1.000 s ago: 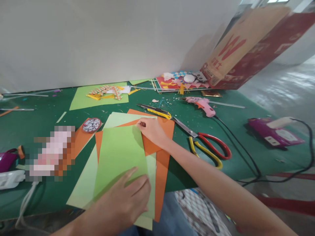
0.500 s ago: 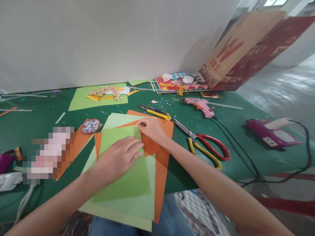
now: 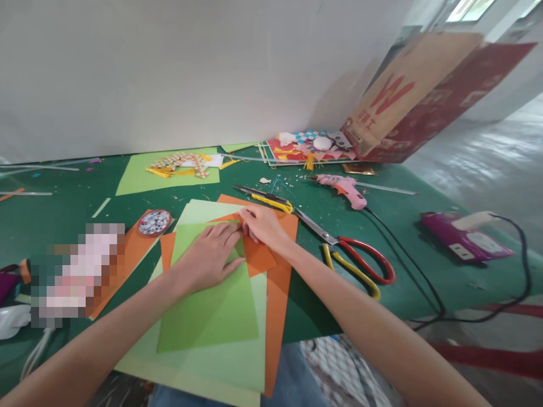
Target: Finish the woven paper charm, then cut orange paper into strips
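A bright green sheet of paper (image 3: 212,316) lies on paler green sheets (image 3: 220,362) and orange paper (image 3: 282,282). My left hand (image 3: 210,254) rests on the bright green sheet, fingers extended and thumb apart. Its fingertips meet my right hand (image 3: 263,226) at the sheet's upper right corner. The fingers of my right hand are curled together over that corner and the orange paper beneath; whatever is between them is hidden.
Beyond the papers lie a yellow utility knife (image 3: 271,200) and red-handled scissors (image 3: 365,254). A pink glue gun (image 3: 345,189) trails a cord to a purple power box (image 3: 466,240). Googly eyes fill a round case (image 3: 154,223) at left. A paper bag (image 3: 394,90) stands at the back right.
My left hand has moved up and to the right over the bright green sheet, reaching my right hand. My right hand stays at the corner, its fingers more curled.
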Action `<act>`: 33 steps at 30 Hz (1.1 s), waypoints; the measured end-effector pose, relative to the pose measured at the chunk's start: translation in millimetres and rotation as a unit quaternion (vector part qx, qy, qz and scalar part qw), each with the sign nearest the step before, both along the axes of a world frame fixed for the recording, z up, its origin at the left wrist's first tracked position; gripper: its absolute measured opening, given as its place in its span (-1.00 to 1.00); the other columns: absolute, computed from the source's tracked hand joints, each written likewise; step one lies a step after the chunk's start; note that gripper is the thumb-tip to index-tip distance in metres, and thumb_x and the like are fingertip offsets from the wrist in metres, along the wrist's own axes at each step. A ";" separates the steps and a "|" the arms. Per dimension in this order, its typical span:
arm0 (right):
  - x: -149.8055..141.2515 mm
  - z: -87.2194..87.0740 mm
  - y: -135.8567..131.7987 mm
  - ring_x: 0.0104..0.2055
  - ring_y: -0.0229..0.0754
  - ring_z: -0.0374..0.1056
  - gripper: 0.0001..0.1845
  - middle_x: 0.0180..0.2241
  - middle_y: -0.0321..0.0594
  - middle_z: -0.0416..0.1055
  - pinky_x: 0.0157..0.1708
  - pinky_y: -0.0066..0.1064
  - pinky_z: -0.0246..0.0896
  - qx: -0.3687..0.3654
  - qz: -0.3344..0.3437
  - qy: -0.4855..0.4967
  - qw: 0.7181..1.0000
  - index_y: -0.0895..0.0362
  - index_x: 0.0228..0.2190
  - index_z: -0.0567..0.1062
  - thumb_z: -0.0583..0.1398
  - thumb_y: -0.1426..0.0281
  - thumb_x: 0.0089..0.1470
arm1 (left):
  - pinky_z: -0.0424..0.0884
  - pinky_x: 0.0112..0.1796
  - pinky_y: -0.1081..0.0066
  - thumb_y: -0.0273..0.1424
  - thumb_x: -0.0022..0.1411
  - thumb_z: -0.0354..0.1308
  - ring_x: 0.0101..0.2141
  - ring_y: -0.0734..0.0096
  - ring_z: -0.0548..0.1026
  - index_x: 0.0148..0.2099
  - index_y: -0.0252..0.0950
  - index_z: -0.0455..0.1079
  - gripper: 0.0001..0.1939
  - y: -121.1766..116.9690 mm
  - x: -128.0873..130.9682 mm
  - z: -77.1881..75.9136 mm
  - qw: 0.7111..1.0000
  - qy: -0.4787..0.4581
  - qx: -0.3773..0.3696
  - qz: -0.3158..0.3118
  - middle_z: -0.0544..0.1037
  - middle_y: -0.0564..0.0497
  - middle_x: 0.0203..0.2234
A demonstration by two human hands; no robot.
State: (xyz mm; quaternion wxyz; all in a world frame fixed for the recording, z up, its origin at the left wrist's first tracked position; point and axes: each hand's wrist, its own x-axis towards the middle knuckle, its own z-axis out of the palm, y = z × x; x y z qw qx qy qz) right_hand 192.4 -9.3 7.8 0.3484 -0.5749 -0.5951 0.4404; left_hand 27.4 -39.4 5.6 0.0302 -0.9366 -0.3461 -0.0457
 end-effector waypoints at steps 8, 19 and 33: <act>-0.1 -2.0 0.6 -0.79 -0.39 0.09 -0.75 -0.68 -0.38 0.28 -0.74 -0.51 -0.02 0.003 -0.005 -0.029 1.000 0.18 -0.40 0.43 -0.02 0.41 0.16 | 0.21 0.02 0.05 0.12 0.12 0.00 0.10 -0.05 0.23 0.05 -0.35 0.28 -0.31 13.4 3.0 9.8 0.997 -0.018 -0.068 0.014 0.37 -0.23 0.05; -1.2 -7.0 -4.9 -0.14 -0.05 0.29 -0.85 -0.25 -0.11 0.39 -0.26 -0.31 0.14 0.143 0.025 -0.181 0.973 0.13 -0.34 0.51 0.26 0.44 -0.07 | 0.11 0.14 0.02 0.08 0.08 0.10 0.09 0.05 0.31 0.07 -0.36 0.25 -0.30 31.5 -16.4 -1.6 0.995 -0.086 -0.010 0.049 0.41 -0.26 0.01; -1.1 -10.7 4.7 -0.46 -0.26 0.29 -0.89 -0.52 -0.33 0.37 -0.37 -0.38 0.19 0.146 0.010 -0.037 0.988 0.10 -0.57 0.34 0.18 0.52 -0.13 | 0.08 0.14 0.06 0.01 0.19 0.02 -0.09 0.14 0.46 0.04 -0.31 0.29 -0.45 34.1 -22.4 -1.0 0.983 -0.147 0.043 0.105 0.54 -0.13 -0.14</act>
